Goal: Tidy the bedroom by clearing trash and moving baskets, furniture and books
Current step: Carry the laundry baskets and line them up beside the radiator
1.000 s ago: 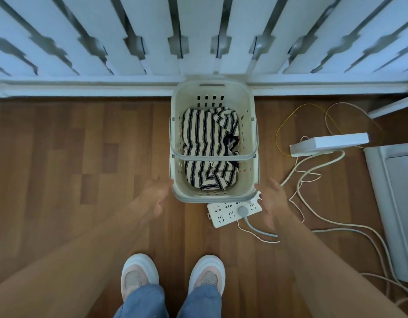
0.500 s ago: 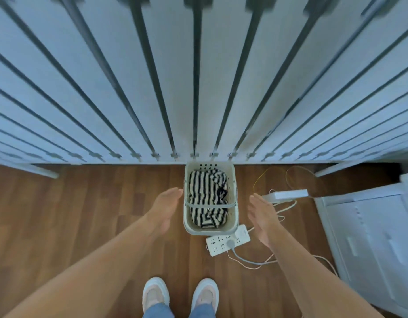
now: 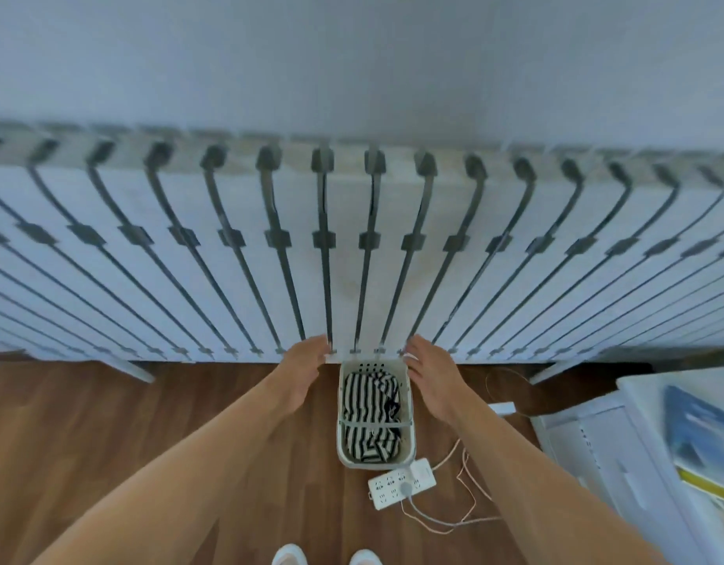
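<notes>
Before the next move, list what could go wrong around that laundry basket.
1. The power strip lies right against the laundry basket near the person's shoes, its cables looping over the floor: a likely trip or snag, and a plug could be pulled.
2. The striped clothing is piled loose and might spill if the basket tips.
3. Both the left hand and right hand are open and hold nothing, so nothing steadies the basket.

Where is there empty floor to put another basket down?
Left of the basket, bare wood floor runs along the slatted panel. Right is crowded: power strip, cables, white cabinet.
</notes>
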The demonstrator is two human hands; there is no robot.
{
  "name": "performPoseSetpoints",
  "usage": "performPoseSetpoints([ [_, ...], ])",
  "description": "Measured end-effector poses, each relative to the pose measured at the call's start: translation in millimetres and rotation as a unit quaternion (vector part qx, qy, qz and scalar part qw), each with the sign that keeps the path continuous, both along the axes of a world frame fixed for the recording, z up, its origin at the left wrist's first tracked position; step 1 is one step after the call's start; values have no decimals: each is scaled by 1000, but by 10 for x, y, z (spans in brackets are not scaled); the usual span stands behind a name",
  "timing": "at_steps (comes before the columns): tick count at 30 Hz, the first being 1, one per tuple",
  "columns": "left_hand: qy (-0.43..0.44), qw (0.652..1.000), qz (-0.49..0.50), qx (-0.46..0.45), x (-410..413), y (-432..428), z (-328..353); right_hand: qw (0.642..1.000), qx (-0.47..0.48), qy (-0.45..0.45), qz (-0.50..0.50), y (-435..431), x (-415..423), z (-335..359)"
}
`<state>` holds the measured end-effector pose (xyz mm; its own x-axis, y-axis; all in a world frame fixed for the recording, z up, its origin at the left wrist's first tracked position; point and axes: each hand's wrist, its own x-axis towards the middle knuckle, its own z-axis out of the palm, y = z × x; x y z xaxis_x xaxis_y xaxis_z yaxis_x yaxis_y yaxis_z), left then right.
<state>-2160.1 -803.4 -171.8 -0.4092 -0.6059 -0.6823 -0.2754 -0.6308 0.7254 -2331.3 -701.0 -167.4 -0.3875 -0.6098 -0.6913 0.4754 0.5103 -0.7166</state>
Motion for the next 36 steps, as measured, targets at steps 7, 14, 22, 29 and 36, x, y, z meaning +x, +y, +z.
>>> performPoseSetpoints([
  [7,7,998,55,-40,130,59,679,997,-37,54,39,75,-12,657],
  [14,37,994,74,-64,285,258,1109,989,-81,76,101,103,22,1075],
  [22,34,981,163,-101,816,412,1314,975,-115,80,172,-95,357,1293],
  [29,34,946,297,-124,1676,572,1470,947,-146,55,282,-359,1146,1460],
  [36,38,910,390,-137,2496,751,1616,917,-160,13,364,-551,2005,1660],
])
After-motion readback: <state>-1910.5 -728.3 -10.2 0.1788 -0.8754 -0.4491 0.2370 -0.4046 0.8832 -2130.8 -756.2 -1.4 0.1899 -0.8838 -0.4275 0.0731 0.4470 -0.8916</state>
